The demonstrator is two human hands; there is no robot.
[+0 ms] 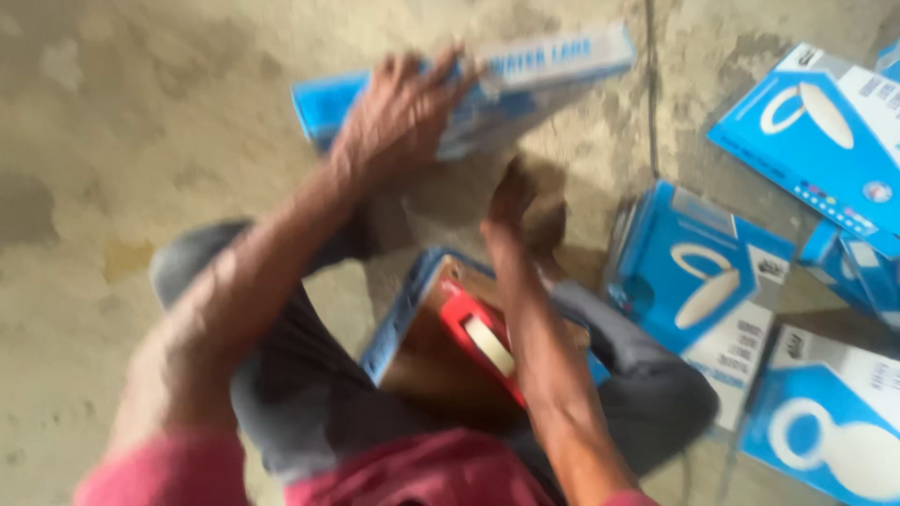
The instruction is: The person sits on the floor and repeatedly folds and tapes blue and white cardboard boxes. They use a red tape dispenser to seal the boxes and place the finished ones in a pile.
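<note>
My left hand [398, 108] grips a flat blue and white cardboard box [525, 80] from above, holding it tilted over the concrete floor ahead of me. My right hand [514, 201] reaches forward just below that box, fingers loosely curled; blur hides whether it holds anything. Between my knees rests another blue box [412, 323] with its brown inner side showing. A red tape dispenser [483, 342] with a roll of tape lies on it, under my right forearm.
Several more blue and white boxes lie on the floor at the right: one [698, 281] beside my right knee, one [825, 122] at the top right, one [830, 422] at the bottom right. The concrete floor [122, 141] stretches to the left.
</note>
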